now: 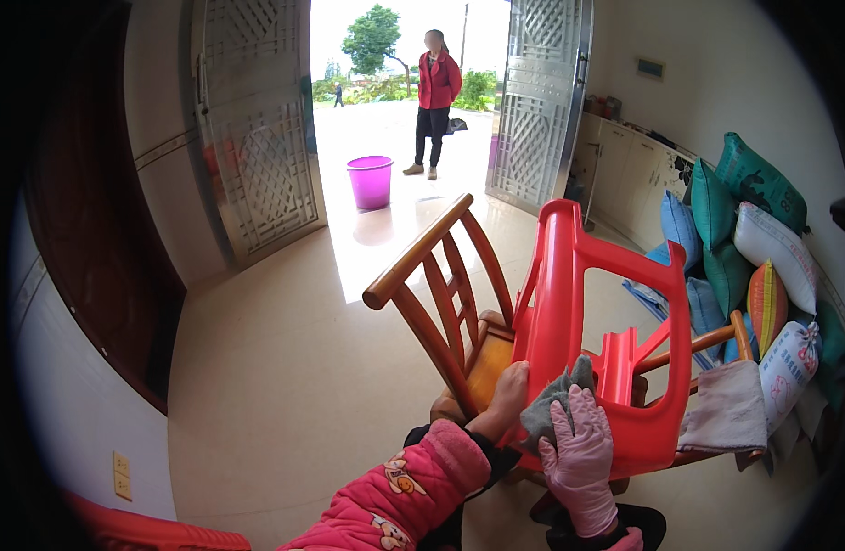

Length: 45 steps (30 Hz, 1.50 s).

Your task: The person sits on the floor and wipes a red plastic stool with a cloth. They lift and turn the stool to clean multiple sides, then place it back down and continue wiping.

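A red plastic stool [555,296] lies tipped over a wooden chair [490,359], its openwork leg frame facing right. My bare left hand [511,392] grips the stool's near left edge; the fingertips are partly hidden. In a pink glove, my right hand [582,458] presses a grey cloth [548,412] flat against the red plastic. Beyond the stool rises the chair's slatted wooden back. To the right, a pale towel [729,406] hangs over another piece of wooden furniture [743,337].
Stuffed sacks [774,248] are piled along the right wall by a white cabinet [636,162]. A purple bucket [370,183] and a person in a red jacket [438,86] stand at the doorway between open metal doors [264,138]. Red plastic furniture [167,530] shows at lower left.
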### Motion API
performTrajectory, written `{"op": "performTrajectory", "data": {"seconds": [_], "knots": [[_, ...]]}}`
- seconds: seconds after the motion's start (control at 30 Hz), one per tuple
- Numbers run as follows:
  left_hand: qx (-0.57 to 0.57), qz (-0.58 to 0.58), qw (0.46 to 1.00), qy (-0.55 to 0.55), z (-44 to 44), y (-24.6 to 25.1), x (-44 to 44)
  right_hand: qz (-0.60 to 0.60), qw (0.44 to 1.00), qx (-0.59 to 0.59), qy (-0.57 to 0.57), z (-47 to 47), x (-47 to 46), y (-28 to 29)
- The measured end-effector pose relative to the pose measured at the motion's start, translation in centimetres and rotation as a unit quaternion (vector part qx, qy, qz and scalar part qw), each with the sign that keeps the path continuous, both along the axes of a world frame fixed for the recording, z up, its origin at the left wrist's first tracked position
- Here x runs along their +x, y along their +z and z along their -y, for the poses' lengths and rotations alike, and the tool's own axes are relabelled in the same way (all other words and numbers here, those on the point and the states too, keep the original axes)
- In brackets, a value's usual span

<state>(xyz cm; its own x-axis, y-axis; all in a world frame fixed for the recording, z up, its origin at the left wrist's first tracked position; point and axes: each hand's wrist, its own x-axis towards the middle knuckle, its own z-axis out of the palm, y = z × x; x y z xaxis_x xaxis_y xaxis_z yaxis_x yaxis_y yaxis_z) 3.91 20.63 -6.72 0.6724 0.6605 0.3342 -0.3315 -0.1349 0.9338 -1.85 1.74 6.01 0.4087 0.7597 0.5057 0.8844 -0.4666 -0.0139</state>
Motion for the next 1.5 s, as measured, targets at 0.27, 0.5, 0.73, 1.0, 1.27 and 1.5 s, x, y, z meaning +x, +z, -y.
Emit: {"op": "performTrajectory", "data": {"seconds": [0.27,0.5,0.73,1.0,1.27,1.5], "knots": [[-0.007,0.01,1.0,0.008,-0.3,-1.8,1.5,0.005,1.0,0.006,-0.007,-0.3,0.0,-0.2],[0.098,-0.122,0.987,-0.023,-1.7,-2.3,1.1,0.001,0.999,-0.046,0.012,-3.4,0.5,0.7],[0.051,-0.048,0.998,0.001,-1.3,-1.6,1.1,-0.009,0.999,-0.021,0.037,-2.2,0.6,1.3],[-0.052,-0.004,0.997,-0.064,-0.5,-1.3,1.2,-0.038,0.999,0.004,0.001,4.0,1.8,0.9],[-0.036,-0.062,0.995,-0.067,-0.4,-0.5,1.2,-0.066,0.978,0.129,-0.153,13.2,7.1,-1.4],[0.161,-0.018,0.975,0.155,1.7,8.0,-2.7,-0.038,0.975,0.101,-0.194,13.9,8.9,-2.9]]}}
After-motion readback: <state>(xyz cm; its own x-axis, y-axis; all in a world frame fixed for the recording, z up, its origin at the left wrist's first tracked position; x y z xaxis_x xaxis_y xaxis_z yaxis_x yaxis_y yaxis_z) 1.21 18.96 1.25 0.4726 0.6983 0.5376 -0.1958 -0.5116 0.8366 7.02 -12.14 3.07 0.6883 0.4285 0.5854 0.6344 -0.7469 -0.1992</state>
